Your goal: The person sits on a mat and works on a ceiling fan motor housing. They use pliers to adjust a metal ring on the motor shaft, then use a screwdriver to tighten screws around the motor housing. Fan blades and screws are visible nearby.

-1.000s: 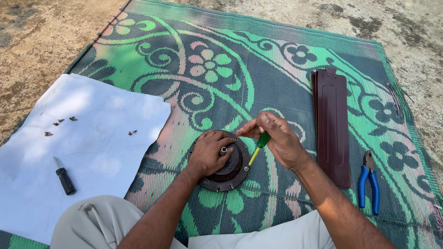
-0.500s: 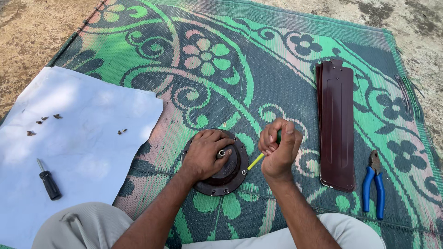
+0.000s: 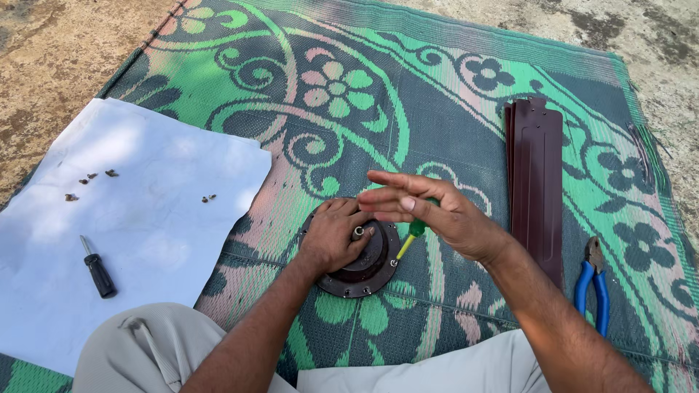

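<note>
A round dark-brown fan motor housing (image 3: 362, 282) lies on the green patterned mat (image 3: 408, 94) in front of my knees. My left hand (image 3: 331, 236) presses down on its top, fingers curled around the central shaft. My right hand (image 3: 437, 211) hovers just right of it, fingers stretched out flat to the left, with the green handle of a screwdriver (image 3: 410, 236) caught under the palm and thumb. The screwdriver's yellow shank slants down to the housing's right rim.
A stack of dark-brown fan blades (image 3: 539, 175) lies to the right, with blue-handled pliers (image 3: 593, 287) beside it. On the white sheet (image 3: 145, 240) at left are a black-handled screwdriver (image 3: 97, 268) and small loose screws (image 3: 91, 177). Bare ground surrounds the mat.
My right hand has gone from a closed fist around the screwdriver handle to outstretched fingers, rolling the handle. The left hand has stayed on the housing.
</note>
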